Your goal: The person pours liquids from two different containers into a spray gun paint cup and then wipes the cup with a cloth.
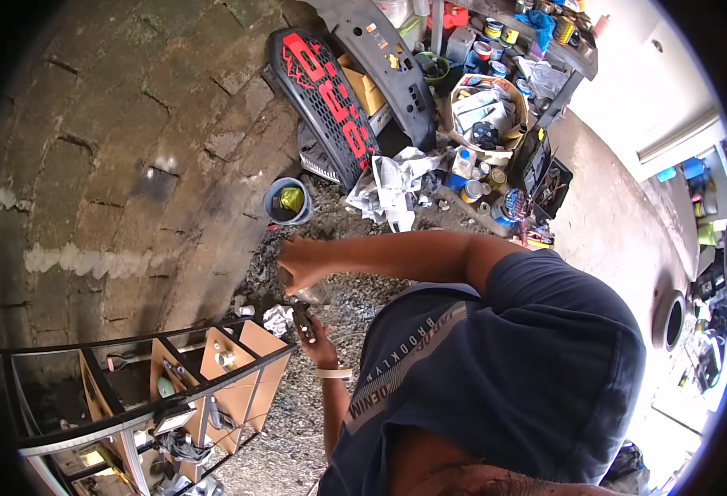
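My right hand (304, 261) reaches in from the upper arm and is closed, its fingers curled downward. Just below it a greyish, see-through thing (314, 293) shows; its kind is too blurred to name, and what the fingers grip is hidden. My left hand (320, 344), with a pale band at the wrist, is closed round a small dark object (303, 323) with shiny spots. The two hands are close together over gravelly ground. Beside the left hand lies a crumpled white wad (278, 320), and near that a small white cup (246, 311).
A bucket (270, 202) with a yellow-green thing inside stands beyond my right hand. Behind it lean a black grille (330, 99) with red lettering and a grey panel (384, 62). A black-framed rack (157, 411) stands lower left. Cans and a full carton (461, 136) are upper right.
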### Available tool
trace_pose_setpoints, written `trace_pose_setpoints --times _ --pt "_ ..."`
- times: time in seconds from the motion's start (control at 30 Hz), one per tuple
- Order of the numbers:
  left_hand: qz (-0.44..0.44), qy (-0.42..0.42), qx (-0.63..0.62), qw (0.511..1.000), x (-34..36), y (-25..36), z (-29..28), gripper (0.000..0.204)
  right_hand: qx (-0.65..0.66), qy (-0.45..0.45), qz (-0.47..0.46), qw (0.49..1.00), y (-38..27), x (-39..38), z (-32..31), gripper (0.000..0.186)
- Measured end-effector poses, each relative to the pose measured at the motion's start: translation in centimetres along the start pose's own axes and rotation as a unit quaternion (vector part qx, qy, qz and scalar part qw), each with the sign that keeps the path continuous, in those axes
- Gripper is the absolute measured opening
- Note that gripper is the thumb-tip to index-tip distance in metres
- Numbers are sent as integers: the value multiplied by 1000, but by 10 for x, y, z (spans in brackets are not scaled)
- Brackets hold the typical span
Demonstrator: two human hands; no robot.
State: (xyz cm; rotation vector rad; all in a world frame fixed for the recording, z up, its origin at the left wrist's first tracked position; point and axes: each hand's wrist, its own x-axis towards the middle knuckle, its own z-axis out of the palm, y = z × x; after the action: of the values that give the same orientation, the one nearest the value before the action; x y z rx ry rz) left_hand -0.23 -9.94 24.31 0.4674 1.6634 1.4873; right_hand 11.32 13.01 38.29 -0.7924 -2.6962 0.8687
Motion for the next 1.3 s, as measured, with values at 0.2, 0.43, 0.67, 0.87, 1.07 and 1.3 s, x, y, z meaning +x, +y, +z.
trace_pose_setpoints --times 0.2,0.43,0.67,0.87,1.07,1.3 --pt "73 -35 -52 995 5 -10 -27 65 238 -10 -106 965 -13 0 -55 65" --pt "293 21 -11 956 -4 48 1 61 593 32 -12 804 21 -7 -92 48" --pt "394 113 30 912 -20 98 11 60 672 -34 -108 732 -5 -20 -105 66" --pt "378 115 7 919 -27 104 13 58 680 -65 -158 713 -20 -12 -112 77" --pt "408 144 10 902 -38 99 14 57 605 -86 -143 779 -29 -6 -111 83" --pt "387 167 -76 904 -39 97 12 60 394 -125 -94 906 -64 7 -118 55"
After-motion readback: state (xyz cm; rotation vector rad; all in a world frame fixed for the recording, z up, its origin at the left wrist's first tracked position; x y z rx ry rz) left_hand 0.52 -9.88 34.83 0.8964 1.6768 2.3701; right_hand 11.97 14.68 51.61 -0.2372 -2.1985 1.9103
